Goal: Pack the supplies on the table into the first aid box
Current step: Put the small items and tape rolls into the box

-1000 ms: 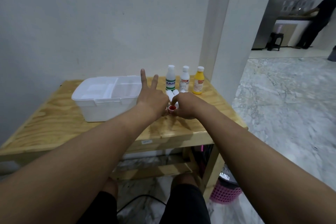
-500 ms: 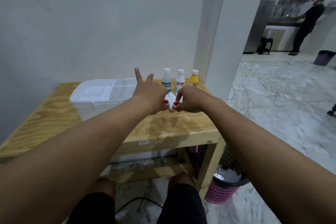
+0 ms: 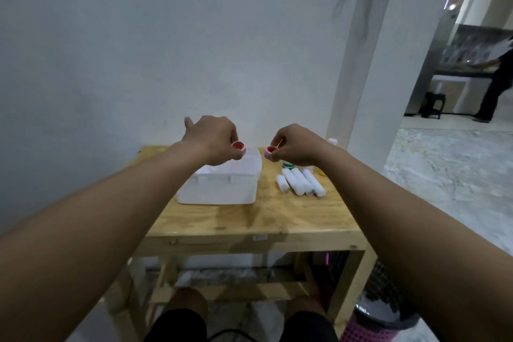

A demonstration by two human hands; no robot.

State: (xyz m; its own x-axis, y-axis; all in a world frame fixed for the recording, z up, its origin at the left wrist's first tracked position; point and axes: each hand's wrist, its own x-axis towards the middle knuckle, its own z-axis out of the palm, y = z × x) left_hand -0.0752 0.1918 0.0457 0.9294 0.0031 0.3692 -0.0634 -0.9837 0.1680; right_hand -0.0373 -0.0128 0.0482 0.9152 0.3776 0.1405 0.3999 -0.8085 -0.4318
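My left hand point(image 3: 215, 138) pinches a small tape roll with a red core point(image 3: 238, 146) above the white first aid box point(image 3: 222, 189), which stands open on the wooden table point(image 3: 263, 219). My right hand point(image 3: 295, 144) holds a second red-cored tape roll point(image 3: 269, 151) in the air just right of the box. Several white bandage rolls point(image 3: 301, 182) lie side by side on the table to the right of the box. Behind them my right hand mostly hides the bottles; a green-banded one point(image 3: 288, 166) and a white cap point(image 3: 332, 141) show.
A white wall runs behind the table and a pillar point(image 3: 358, 64) stands at its right rear. A pink bin point(image 3: 369, 327) sits on the floor under the table's right corner. A person point(image 3: 497, 83) stands far off in the back room at the right.
Both hands have lifted off the table, each with a red-cored tape roll, and moved apart. The left one is now over the box. The bandage rolls lie uncovered.
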